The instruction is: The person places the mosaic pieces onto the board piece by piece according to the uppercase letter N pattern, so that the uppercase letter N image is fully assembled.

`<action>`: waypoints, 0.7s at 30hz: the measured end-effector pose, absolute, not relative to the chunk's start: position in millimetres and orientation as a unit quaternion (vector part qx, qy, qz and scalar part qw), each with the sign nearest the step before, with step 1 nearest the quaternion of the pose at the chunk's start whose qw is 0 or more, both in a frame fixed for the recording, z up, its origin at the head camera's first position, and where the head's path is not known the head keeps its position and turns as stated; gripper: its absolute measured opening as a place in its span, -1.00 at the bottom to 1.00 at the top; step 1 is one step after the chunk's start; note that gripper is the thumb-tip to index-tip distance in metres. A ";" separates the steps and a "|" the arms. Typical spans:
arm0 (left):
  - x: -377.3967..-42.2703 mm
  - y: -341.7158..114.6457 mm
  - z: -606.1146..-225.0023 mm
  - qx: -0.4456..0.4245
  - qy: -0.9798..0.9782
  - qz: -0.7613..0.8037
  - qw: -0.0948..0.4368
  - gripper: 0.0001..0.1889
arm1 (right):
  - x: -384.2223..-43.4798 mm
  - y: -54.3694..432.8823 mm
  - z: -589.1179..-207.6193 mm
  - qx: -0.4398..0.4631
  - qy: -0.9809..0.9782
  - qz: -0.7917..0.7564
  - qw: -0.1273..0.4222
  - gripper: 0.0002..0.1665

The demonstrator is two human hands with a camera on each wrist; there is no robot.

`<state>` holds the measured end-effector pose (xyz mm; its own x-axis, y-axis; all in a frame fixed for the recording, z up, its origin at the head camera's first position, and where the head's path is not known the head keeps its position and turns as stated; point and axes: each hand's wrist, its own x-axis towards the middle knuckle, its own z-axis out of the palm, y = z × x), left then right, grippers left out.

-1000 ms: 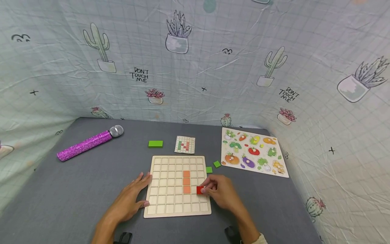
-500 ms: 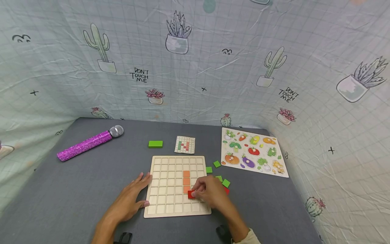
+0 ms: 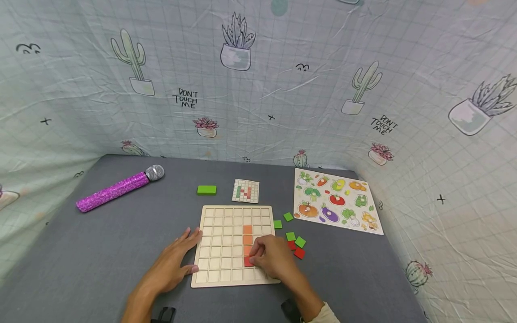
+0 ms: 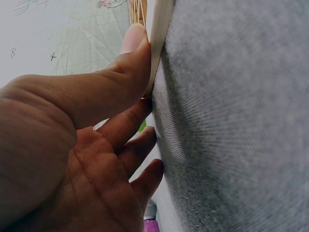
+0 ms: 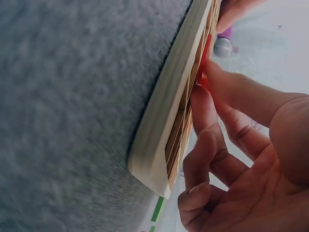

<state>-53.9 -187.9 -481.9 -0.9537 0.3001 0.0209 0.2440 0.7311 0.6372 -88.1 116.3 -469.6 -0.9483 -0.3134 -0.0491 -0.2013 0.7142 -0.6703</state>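
Note:
A wooden grid board (image 3: 226, 280) lies flat on the table, with three orange tiles (image 3: 247, 240) in one column. Directly below them, a red square tile (image 3: 247, 262) sits at a cell of the same column. The thumb and fingers of my right hand (image 3: 273, 258) pinch its right side; in the right wrist view the red tile (image 5: 204, 60) shows tilted between the fingertips, at the grid. My left hand (image 3: 169, 262) rests against the board's left edge, fingers spread and thumb touching the side. The left wrist view shows that thumb on the board's edge (image 4: 159, 38).
Several green tiles (image 3: 300, 242) and two red tiles (image 3: 299, 253) lie right of the board. Behind it are a small pattern card (image 3: 245, 191) and a green block (image 3: 207, 190). A vegetable puzzle board (image 3: 337, 202) lies at the back right, a purple glittery microphone (image 3: 117, 193) at the left.
My right hand has carried the red tile leftward and down, from the board's right side to the cell under the orange tiles. The loose tiles at right are now uncovered. My left hand stays put.

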 end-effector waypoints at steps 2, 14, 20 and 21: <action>-54.3 -187.6 -481.9 0.149 0.929 0.336 0.038 -0.06 | -87.5 115.9 -469.5 -0.136 0.923 -0.350 0.082 -0.74; -54.9 -186.9 -481.4 0.142 0.930 0.334 0.048 -0.06 | -90.0 125.3 -469.6 -0.141 0.897 -0.406 0.102 -0.83; -55.2 -187.3 -481.4 0.142 0.930 0.334 0.050 -0.06 | -94.8 137.1 -468.1 -0.142 0.890 -0.425 0.085 -0.84; -55.2 -187.3 -481.5 0.141 0.930 0.335 0.051 -0.06 | -95.9 139.5 -467.6 -0.140 0.893 -0.421 0.078 -0.83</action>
<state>-55.2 -187.3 -481.5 -0.9550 0.2967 -0.0002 0.2284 0.7353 0.6381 -95.9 139.5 -467.6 -0.9489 -0.3149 -0.0218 -0.1833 0.6059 -0.7741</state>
